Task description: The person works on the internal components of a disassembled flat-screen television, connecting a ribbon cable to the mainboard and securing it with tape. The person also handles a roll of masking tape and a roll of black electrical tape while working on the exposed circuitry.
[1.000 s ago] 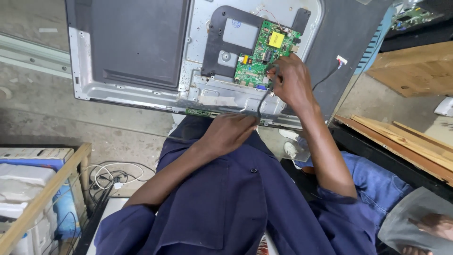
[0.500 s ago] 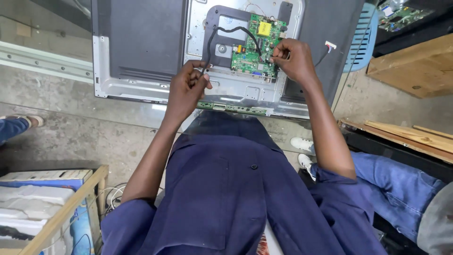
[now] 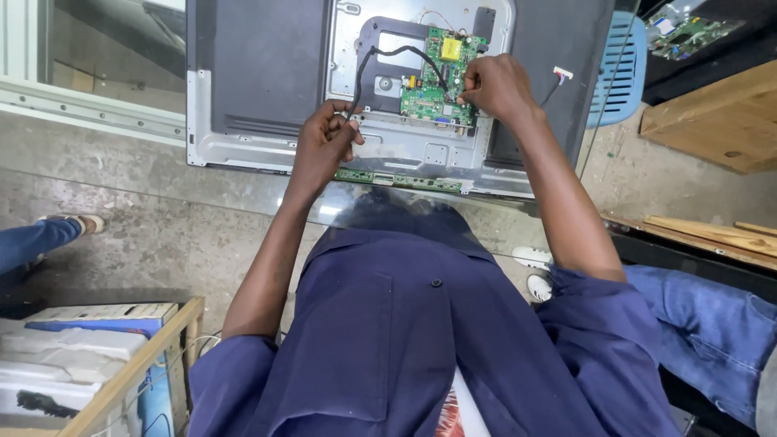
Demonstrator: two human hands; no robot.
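Evidently black cable (image 3: 380,55) thin, limp, light; left hand (image 3: 324,142) pinches its free end below-left of green circuit board (image 3: 437,77); right hand (image 3: 495,85), fist closed, at board's right edge, fingertip contents unclear; board likely fragile, best held by edges.

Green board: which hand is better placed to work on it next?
Probably right. The right hand already rests at the green board edge, while the left hand sits lower left, pinching the black cable.
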